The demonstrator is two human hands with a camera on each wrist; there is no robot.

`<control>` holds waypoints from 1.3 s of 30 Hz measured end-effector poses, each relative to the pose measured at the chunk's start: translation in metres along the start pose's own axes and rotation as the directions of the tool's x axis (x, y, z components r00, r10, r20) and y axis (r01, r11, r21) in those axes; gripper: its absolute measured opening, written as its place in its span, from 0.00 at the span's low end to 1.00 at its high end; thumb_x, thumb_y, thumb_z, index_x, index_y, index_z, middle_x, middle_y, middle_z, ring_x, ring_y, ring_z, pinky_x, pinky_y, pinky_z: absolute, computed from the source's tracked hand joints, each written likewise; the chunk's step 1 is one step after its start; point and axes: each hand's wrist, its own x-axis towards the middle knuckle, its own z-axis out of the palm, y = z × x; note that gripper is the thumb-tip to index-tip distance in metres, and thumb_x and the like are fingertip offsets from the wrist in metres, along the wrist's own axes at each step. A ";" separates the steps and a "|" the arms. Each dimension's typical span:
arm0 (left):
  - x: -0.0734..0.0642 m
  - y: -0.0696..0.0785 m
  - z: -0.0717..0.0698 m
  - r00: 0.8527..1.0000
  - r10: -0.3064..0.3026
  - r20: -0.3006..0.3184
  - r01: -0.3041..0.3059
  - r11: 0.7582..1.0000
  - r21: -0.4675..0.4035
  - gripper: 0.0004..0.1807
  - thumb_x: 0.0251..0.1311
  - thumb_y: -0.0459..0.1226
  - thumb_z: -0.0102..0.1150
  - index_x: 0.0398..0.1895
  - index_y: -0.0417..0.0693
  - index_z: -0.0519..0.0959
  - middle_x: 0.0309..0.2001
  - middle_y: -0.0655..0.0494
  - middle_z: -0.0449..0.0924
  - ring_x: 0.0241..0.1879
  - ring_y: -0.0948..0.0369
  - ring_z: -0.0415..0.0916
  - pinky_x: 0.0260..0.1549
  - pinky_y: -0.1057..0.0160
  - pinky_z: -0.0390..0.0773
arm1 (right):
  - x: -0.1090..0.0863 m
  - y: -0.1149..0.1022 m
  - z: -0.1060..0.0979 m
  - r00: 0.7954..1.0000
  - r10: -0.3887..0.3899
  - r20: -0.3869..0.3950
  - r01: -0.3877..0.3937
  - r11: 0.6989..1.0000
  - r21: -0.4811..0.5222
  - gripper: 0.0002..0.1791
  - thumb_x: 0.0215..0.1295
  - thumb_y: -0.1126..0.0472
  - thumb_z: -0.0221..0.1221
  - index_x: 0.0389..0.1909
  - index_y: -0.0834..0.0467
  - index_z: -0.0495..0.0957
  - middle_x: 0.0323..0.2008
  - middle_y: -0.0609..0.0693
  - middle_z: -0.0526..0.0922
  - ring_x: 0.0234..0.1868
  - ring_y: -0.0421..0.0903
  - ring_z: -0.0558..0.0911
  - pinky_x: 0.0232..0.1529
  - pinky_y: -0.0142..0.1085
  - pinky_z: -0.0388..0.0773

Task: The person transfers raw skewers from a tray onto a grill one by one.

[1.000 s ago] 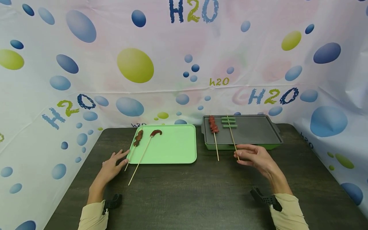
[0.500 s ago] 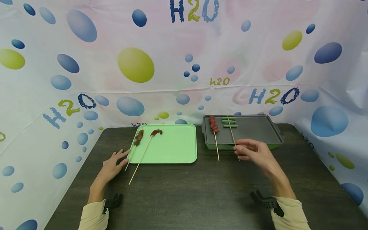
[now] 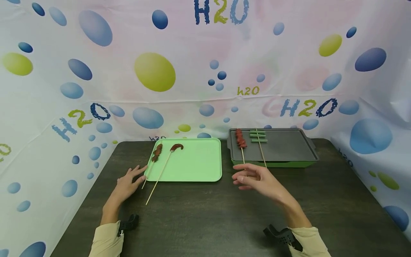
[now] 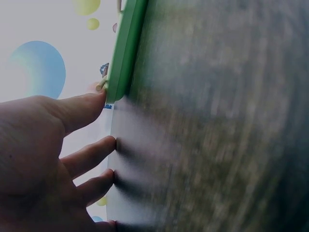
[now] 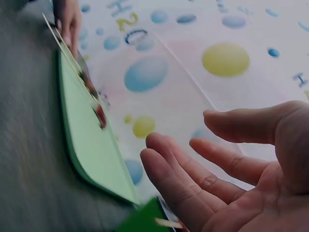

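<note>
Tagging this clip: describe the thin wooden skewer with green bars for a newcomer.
On the dark table stands a grey rectangular griddle. Across its front edge lie a red-chunked wooden skewer and, right of that, the thin wooden skewer, alone carrying green bars.

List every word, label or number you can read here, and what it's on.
"H2O": backdrop, top centre.
"H2O": backdrop, left.
"H2O": backdrop, right.
"h2O": backdrop, centre, smaller.
Two small dark prints, low on the backdrop: too small to read surely.
No text seen on the green tray or griddle.
</note>
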 end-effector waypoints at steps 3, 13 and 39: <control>0.003 0.002 0.000 1.000 0.001 -0.003 -0.001 1.000 0.002 0.31 0.76 0.43 0.55 0.76 0.41 0.66 0.75 0.25 0.53 0.74 0.23 0.39 0.58 0.15 0.37 | 0.004 0.003 0.015 0.999 -0.002 0.042 0.001 1.000 0.006 0.27 0.78 0.61 0.57 0.72 0.69 0.67 0.55 0.64 0.83 0.57 0.60 0.83 0.56 0.51 0.81; 0.000 -0.003 -0.002 1.000 0.000 0.004 0.000 1.000 0.004 0.31 0.76 0.43 0.55 0.77 0.40 0.65 0.75 0.24 0.52 0.73 0.22 0.39 0.57 0.15 0.38 | 0.029 0.028 0.068 0.991 0.093 0.101 -0.108 0.982 0.152 0.29 0.77 0.63 0.58 0.75 0.64 0.64 0.61 0.70 0.77 0.60 0.64 0.80 0.58 0.52 0.80; -0.001 0.000 -0.001 1.000 0.013 -0.006 -0.013 1.000 0.004 0.30 0.76 0.41 0.55 0.76 0.40 0.66 0.75 0.25 0.53 0.73 0.21 0.40 0.57 0.14 0.38 | 0.100 0.048 0.185 0.962 0.223 0.156 -0.272 0.759 0.592 0.34 0.74 0.67 0.57 0.79 0.63 0.58 0.65 0.68 0.76 0.63 0.62 0.79 0.62 0.52 0.77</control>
